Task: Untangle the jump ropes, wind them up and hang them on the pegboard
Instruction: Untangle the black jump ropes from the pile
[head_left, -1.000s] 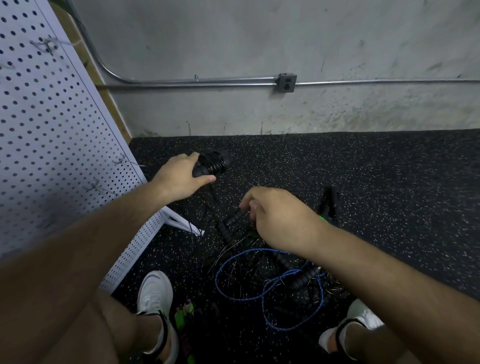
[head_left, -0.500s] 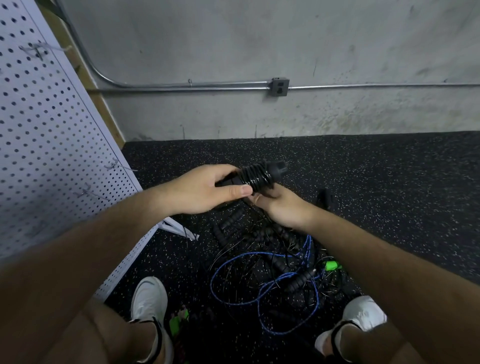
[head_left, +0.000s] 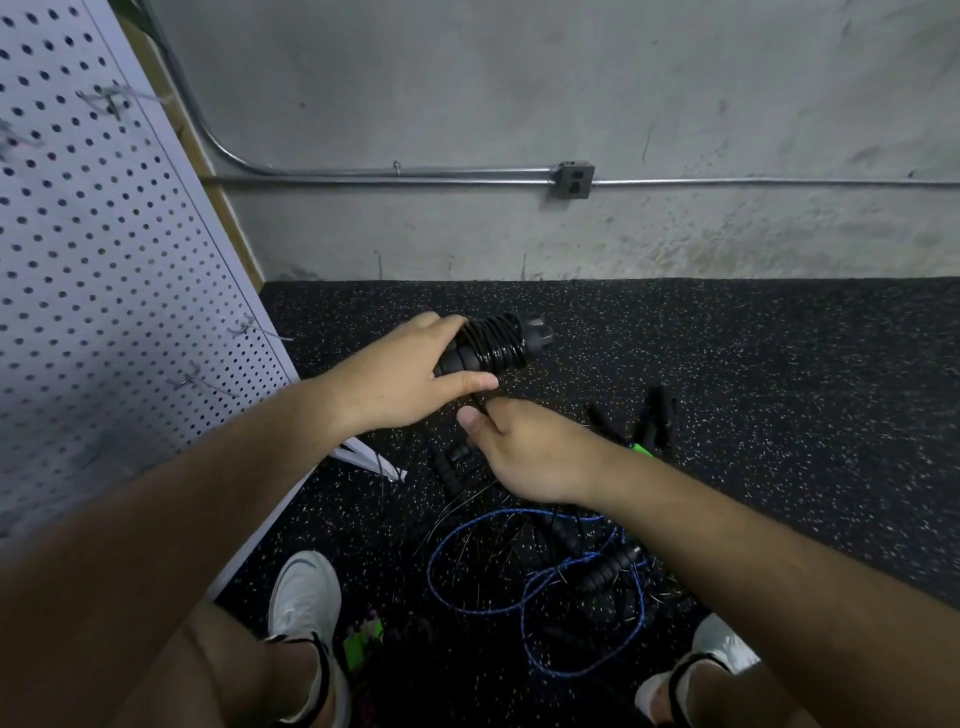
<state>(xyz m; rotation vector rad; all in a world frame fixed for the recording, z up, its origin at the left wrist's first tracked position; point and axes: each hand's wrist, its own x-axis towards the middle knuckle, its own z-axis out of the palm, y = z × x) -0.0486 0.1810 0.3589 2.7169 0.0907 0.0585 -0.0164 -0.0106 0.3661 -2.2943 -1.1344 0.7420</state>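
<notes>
Head cam view: the left hand (head_left: 410, 374) is wrapped around a pair of black jump rope handles (head_left: 498, 343), and the black cord is already coiled tight round them just past the fingers, with the handle ends sticking out to the right. Right under the left thumb, the right hand (head_left: 530, 447) is pinching the loose tail of that cord (head_left: 477, 402) between thumb and fingers. Below and behind the right hand the rest of the tangle sits on the speckled rubber floor (head_left: 779, 389): a blue rope (head_left: 524, 587) looped around more black handles. The white pegboard (head_left: 104, 260) leans off to the left of the grip, a few wire hooks (head_left: 254, 330) on it.
</notes>
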